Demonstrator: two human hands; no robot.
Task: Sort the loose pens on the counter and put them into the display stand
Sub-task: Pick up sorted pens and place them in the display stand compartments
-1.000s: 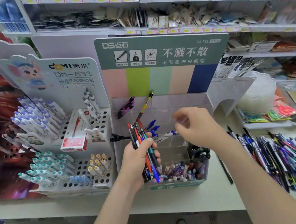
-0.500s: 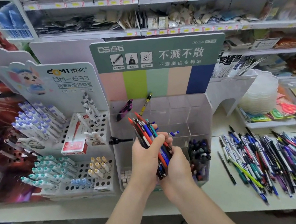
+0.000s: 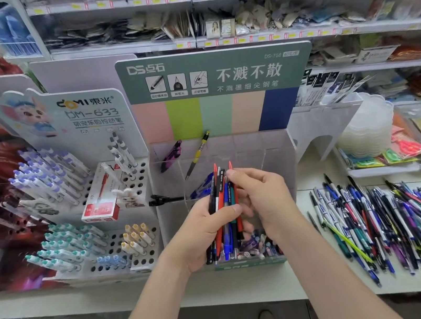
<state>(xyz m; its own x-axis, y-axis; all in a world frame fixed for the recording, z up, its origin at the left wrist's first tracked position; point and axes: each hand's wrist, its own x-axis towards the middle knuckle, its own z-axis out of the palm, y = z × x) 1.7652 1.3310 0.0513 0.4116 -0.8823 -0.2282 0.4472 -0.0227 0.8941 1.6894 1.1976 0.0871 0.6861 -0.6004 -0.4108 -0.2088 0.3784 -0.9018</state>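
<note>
Grips a bundle of pens [image 3: 223, 198] upright in the left hand [image 3: 204, 233], just above the front of the display stand [image 3: 280, 148]; pinches the top of one with the right hand [image 3: 263, 195]. Could drag neighbouring pens out with it, or slacken the fist and spill the lot into wrong compartments. Beyond, to the right, a big pile of loose pens [image 3: 407, 224] on the counter [image 3: 141, 288], reaching its front edge: likely to roll off if brushed.

Clear glossy acrylic display stand [image 3: 271, 149], matt printed card header [image 3: 215, 75], glossy plastic pens [image 3: 396, 223], smooth white counter [image 3: 320, 282]
</note>
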